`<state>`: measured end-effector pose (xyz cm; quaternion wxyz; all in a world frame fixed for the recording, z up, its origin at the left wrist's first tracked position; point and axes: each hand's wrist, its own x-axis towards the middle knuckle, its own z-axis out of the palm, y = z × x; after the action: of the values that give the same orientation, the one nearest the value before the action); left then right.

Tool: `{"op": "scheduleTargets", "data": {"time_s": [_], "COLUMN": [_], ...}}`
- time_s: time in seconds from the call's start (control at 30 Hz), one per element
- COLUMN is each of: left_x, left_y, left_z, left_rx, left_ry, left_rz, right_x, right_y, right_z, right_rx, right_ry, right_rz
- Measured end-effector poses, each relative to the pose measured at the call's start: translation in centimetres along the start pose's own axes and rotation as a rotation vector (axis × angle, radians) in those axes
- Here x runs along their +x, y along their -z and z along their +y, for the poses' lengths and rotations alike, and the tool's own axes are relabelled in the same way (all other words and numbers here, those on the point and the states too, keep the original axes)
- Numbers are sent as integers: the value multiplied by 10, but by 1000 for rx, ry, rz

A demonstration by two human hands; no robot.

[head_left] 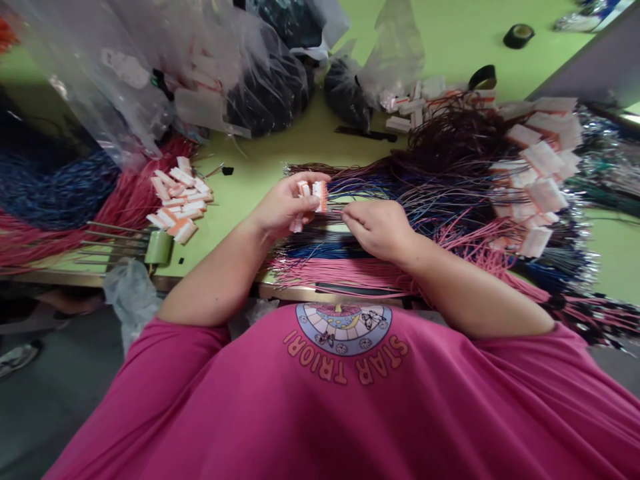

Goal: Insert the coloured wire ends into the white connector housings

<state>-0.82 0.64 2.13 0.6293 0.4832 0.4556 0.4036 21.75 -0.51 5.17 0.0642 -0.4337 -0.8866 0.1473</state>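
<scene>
My left hand (285,203) is closed round a few white-and-orange connector housings (320,197), one of them held upright between thumb and fingers. Just to its right, my right hand (377,227) has its fingertips pinched together, pointing at that housing. Thin dark wires run between the two hands, and they seem to lie in the right fingertips, though the exact grip is too small to make out. Beneath both hands, bundles of pink wires (340,273), blue wires (320,251) and dark wires lie side by side across the table.
Loose connector housings (183,200) lie in a pile at left, near a green cylinder with metal rods (159,247). Wired housings (543,180) are heaped at right. Clear plastic bags (270,80) stand at the back. A tape roll (519,36) sits far right on the green table (460,40).
</scene>
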Motion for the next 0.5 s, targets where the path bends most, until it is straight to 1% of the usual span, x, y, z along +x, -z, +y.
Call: {"op": "scheduleTargets", "data": {"time_s": [0.17,0.4,0.5], "left_x": [1,-3,-5], "left_y": [1,-6,-8], "left_z": [-1,1,4], "left_rx": [28,84,108], "left_ry": [-2,-34,-9], "left_rz": [-45,-12,0], "right_x": [5,12,14], "right_y": [2,1,-1], "right_z": [-1,3,6], "right_rx": [139,378,407], "right_ry": [-78,-98,-102], "right_rz": [-71,-196,-192]}}
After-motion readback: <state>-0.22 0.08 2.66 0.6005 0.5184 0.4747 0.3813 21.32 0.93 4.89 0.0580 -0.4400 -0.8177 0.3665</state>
